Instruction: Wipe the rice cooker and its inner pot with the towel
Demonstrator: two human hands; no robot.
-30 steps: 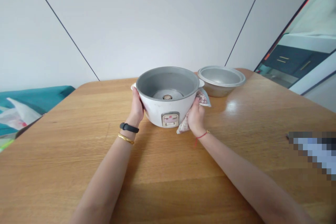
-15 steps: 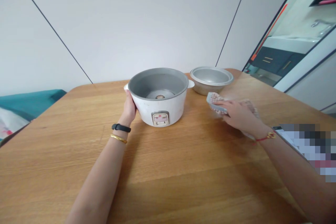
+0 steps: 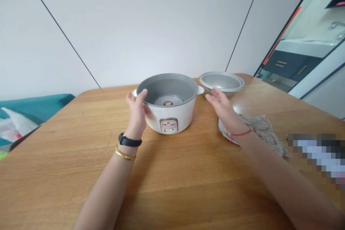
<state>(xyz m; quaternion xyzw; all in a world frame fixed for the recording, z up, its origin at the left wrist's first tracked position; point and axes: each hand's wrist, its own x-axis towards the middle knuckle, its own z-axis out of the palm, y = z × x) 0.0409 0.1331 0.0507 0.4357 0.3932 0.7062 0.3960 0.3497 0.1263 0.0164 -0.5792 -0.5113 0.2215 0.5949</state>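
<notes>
A white rice cooker body (image 3: 169,113) with a grey hollow inside stands on the wooden table (image 3: 172,179). My left hand (image 3: 137,112) is open, fingers just off the cooker's left side. My right hand (image 3: 223,106) is open too, held above the table between the cooker and the metal inner pot (image 3: 222,83), which sits behind it to the right. A patterned cloth (image 3: 258,131) lies flat on the table under and right of my right wrist.
A blurred-out object (image 3: 318,154) lies at the table's right edge. A teal sofa with a bag (image 3: 18,115) shows past the left edge. A white wall stands behind the table, and a kitchen shows through the doorway at right.
My right hand took the cloth off the cooker, laid it on the table at right, let go and moved back toward the pot. My left hand loosened from the cooker's side.
</notes>
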